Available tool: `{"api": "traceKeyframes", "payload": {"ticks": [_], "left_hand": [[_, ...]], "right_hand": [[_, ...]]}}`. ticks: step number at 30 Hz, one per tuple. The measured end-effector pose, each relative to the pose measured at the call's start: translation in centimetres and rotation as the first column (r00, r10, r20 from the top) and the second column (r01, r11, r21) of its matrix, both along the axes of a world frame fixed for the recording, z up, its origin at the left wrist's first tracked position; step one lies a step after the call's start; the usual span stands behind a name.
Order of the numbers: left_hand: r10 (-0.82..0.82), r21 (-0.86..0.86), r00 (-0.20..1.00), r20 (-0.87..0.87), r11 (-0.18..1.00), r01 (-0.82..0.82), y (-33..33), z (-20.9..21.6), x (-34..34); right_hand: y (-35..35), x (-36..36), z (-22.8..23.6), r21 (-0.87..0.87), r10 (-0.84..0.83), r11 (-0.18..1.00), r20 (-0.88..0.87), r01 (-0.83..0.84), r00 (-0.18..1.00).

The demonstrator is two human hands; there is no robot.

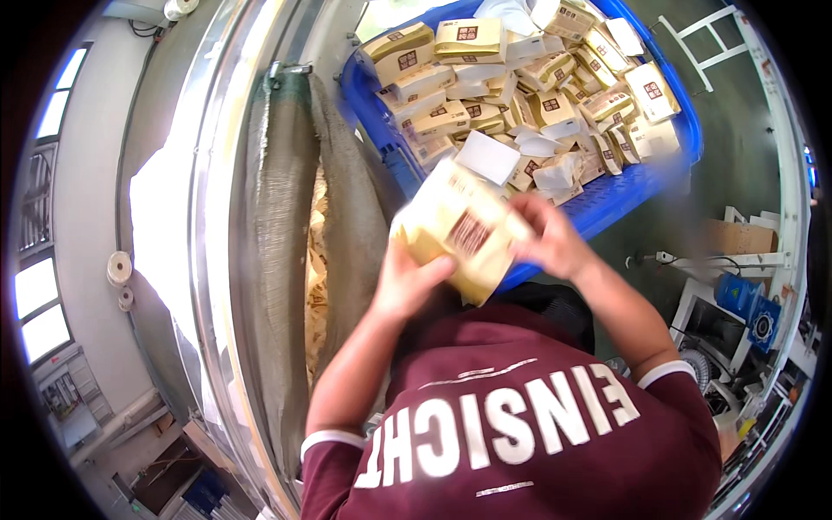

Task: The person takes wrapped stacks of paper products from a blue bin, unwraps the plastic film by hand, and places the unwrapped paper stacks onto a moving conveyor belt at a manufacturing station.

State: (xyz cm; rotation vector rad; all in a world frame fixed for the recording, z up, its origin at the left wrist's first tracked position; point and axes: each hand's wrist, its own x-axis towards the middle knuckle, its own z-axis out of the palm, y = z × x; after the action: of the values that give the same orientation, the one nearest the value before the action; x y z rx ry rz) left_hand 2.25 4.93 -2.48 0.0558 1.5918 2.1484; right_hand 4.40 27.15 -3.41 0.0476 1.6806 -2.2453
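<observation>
In front of my chest I hold a cream and yellow soft tissue pack [472, 227], blurred by motion and tilted, with a dark square print on its side. My left hand [409, 279] grips its lower left edge, thumb laid across the front. At the upper right edge my right hand [553, 236] pinches the pack's end with bent fingers. Just beyond, a white stack of tissue [488, 157] shows at the near edge of the heap. A blue plastic crate [693, 121] holds many similar tissue packs [469, 39], lying at all angles.
Left of my body hangs a grey-green woven sack [282, 243], with crumpled yellowish wrappers [318, 277] in its opening. A pale metal frame [230, 260] runs alongside it. At the right stand a blue motor [747, 305], a cardboard box [741, 236] and a white metal rack [724, 56].
</observation>
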Motion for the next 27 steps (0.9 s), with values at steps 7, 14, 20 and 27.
{"api": "traceKeyframes", "payload": {"ticks": [7, 14, 20, 27], "left_hand": [[0.005, 0.187, 0.997, 0.079, 0.982, -0.019, -3.1, 3.6, -0.1], [0.417, -0.223, 0.892, -0.175, 0.866, -0.448, -7.2, 4.1, 2.1], [0.548, -0.270, 0.740, -0.390, 0.700, -0.661, -9.8, 3.2, 2.7], [0.471, -0.259, 0.747, -0.470, 0.735, -0.627, -11.7, 2.2, 5.4]], "right_hand": [[-4.7, -0.2, 3.6, -0.158, 0.097, 0.984, 0.114, -0.079, 0.989], [-11.0, -2.1, 5.7, 0.568, 0.305, 0.823, -0.399, -0.028, 0.865], [-16.8, -1.1, 8.7, 0.536, 0.552, 0.833, -0.781, -0.139, 0.293], [-15.7, -1.7, 8.7, 0.440, 0.396, 0.861, -0.263, -0.255, 0.880]]}}
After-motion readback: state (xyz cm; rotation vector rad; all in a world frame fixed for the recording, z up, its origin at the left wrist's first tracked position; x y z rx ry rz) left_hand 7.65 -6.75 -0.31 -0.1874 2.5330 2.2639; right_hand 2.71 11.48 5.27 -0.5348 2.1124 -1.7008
